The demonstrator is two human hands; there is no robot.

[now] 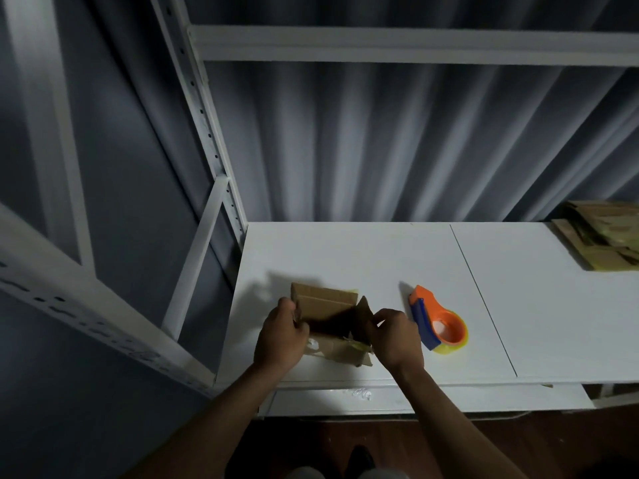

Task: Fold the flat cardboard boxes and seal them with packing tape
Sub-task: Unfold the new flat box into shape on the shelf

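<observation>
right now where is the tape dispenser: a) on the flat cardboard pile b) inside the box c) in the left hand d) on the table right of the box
d: the tape dispenser lies on the table just right of the box, which both hands hold.

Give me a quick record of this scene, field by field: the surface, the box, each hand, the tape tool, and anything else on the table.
surface: white table
box: small cardboard box, flaps open, resting on the table
left hand: left hand grips the box's left side
right hand: right hand pinches the box's right flap
tape tool: orange and blue tape dispenser, lying on the table right of the box, not held
other: stack of flat cardboard at the table's far right
backdrop: grey curtain behind a white shelf frame
</observation>
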